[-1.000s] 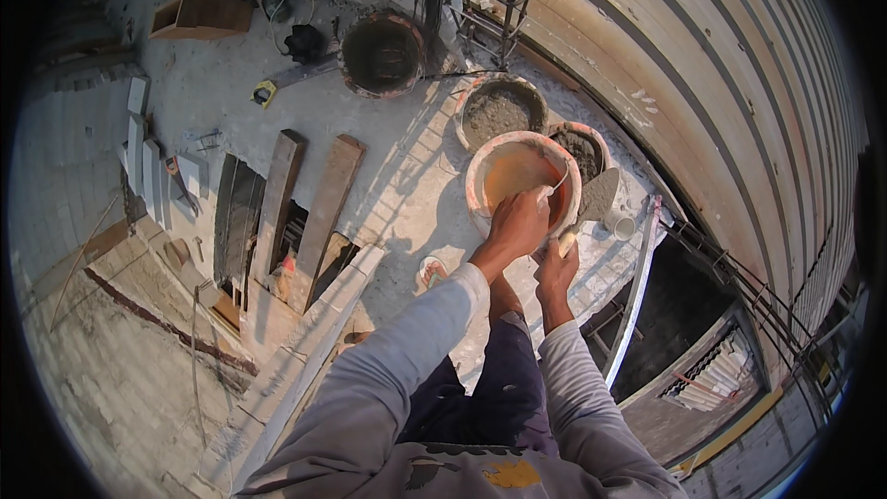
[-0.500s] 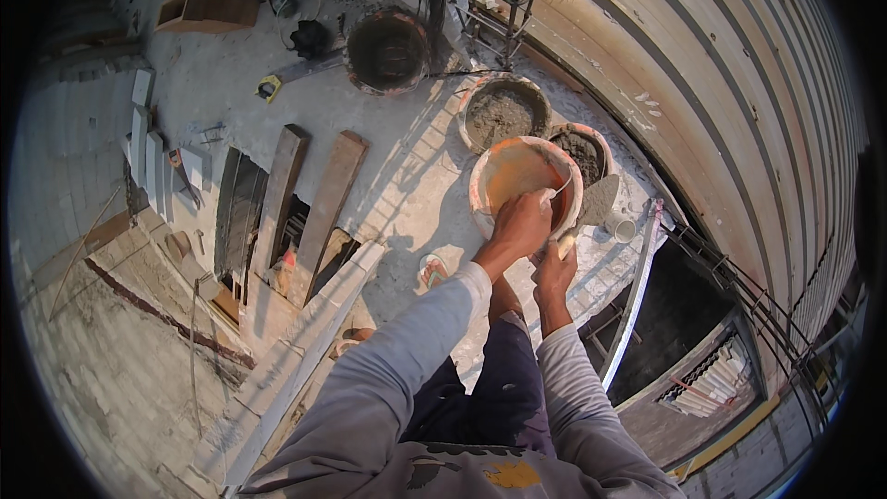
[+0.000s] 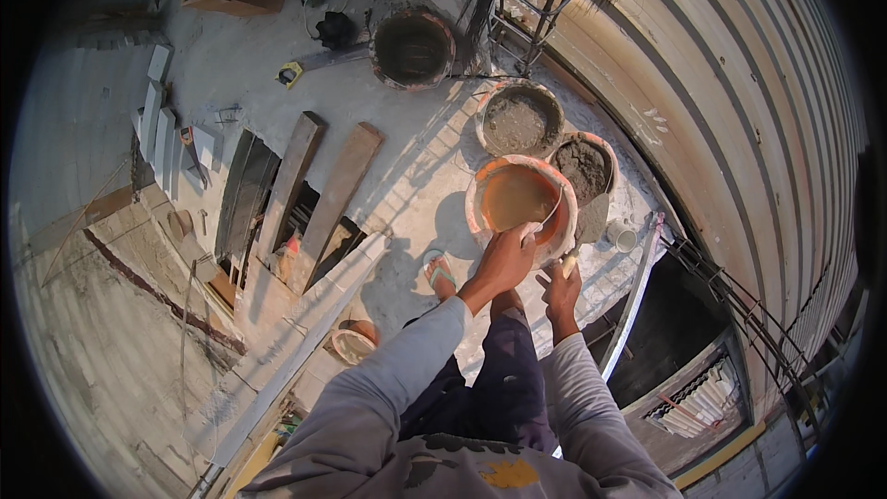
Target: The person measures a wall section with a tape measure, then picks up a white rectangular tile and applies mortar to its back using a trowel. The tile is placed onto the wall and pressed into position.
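My left hand [image 3: 510, 259] is closed on the wire handle of an orange bucket [image 3: 475, 199], at the side nearest me. Brownish water [image 3: 517, 200] lies in the bucket, and its rim is crusted with dried cement. In my right hand [image 3: 561, 288] is a trowel [image 3: 592, 219], gripped by its pale handle. Its grey, mortar-coated blade points away from me, just right of the bucket. Behind the blade stands a bucket of dark wet mortar [image 3: 584, 164]. Another bucket of lighter grey mortar [image 3: 517, 120] stands farther back. A small white cup [image 3: 622, 237] is right of the trowel.
A large empty-looking bucket [image 3: 412, 51] stands at the back. Left of my feet, wooden planks [image 3: 337, 199] lie across a floor opening. Another dark opening [image 3: 679, 328] is at the right, near bundled steel bars [image 3: 711, 268]. Corrugated metal sheeting [image 3: 684, 65] rises along the right side.
The orange bucket now leans less toward me and shows more water. My left hand has drawn back to its near rim, and my right hand has lowered slightly with the trowel.
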`<state>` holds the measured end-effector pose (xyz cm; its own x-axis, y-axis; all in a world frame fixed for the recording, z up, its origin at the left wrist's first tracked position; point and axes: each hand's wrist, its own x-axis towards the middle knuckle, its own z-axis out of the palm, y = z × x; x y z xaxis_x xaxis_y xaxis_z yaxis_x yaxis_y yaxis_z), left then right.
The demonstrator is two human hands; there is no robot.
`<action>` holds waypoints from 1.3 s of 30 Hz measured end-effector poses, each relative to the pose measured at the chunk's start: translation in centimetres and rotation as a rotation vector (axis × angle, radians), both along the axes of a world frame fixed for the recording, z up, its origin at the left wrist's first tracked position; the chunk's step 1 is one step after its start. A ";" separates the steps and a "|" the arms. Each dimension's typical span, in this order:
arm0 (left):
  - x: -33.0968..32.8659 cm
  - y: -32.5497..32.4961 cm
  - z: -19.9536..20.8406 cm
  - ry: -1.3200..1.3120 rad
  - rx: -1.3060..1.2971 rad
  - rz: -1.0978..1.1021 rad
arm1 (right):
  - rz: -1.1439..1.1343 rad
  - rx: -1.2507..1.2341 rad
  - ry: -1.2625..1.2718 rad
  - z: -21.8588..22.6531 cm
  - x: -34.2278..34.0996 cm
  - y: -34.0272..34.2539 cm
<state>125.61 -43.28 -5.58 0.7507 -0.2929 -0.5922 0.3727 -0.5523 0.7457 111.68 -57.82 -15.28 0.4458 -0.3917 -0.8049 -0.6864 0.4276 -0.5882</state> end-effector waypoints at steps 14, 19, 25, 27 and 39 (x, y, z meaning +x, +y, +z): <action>-6.5 9.1 7.4 0.076 0.068 0.200 | 0.313 -0.143 0.005 9.7 -4.9 -0.8; -7.0 10.9 8.1 0.080 0.014 0.164 | 0.356 -0.198 0.068 11.7 -8.7 1.0; -10.3 7.0 2.1 0.114 -0.004 0.011 | 0.237 -0.233 0.170 12.0 -14.0 2.0; -11.7 4.9 -1.2 0.115 -0.023 -0.004 | 0.146 -0.256 0.117 10.8 -16.4 1.7; -18.2 -10.0 -20.1 0.666 -0.101 0.276 | 0.203 -0.381 0.208 4.5 -21.5 -3.1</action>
<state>107.38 -53.33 -25.70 0.2946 -0.2226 -0.9294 0.8811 -0.3133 0.3543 90.14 -60.95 -10.77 0.3884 -0.5980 -0.7011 -0.8536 0.0531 -0.5182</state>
